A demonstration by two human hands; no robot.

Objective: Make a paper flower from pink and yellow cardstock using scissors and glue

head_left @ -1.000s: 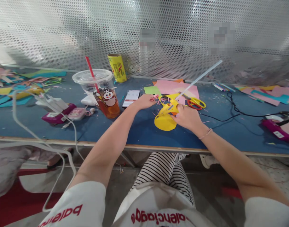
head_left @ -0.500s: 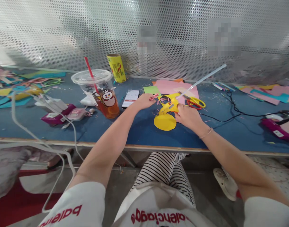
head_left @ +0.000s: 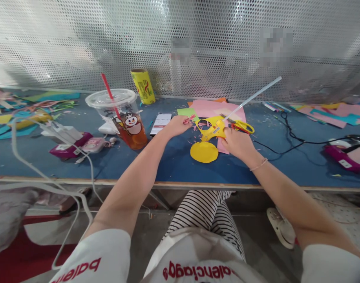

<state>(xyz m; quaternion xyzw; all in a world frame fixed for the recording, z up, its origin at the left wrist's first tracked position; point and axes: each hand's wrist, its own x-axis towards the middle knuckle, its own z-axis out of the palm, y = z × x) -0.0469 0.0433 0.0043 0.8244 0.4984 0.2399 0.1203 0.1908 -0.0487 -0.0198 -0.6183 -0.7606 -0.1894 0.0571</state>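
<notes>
My left hand (head_left: 177, 125) pinches a small cut piece of pink paper (head_left: 192, 118) with fringed ends. My right hand (head_left: 239, 142) is wrapped round the handle of a yellow hot glue gun (head_left: 215, 129), whose nozzle points left and down. A long clear glue stick (head_left: 256, 95) juts from the back of the gun. Just below the nozzle, a yellow paper disc (head_left: 203, 152) lies flat on the table. Yellow-handled scissors (head_left: 247, 126) lie behind my right hand, partly covered. Pink paper (head_left: 205, 106) and green paper (head_left: 184, 112) lie beyond both hands.
A lidded drink cup (head_left: 129, 122) with a red straw, a phone (head_left: 161, 124) and a yellow roll (head_left: 143, 87) stand or lie to the left. Purple power strips (head_left: 69, 147) with cables sit at both sides. A perforated metal panel (head_left: 215, 47) rises behind the table (head_left: 168, 167).
My right hand has shifted the glue gun slightly up and right, uncovering more of the yellow disc and a pink paper strip. My left hand still pinches the pink piece.
</notes>
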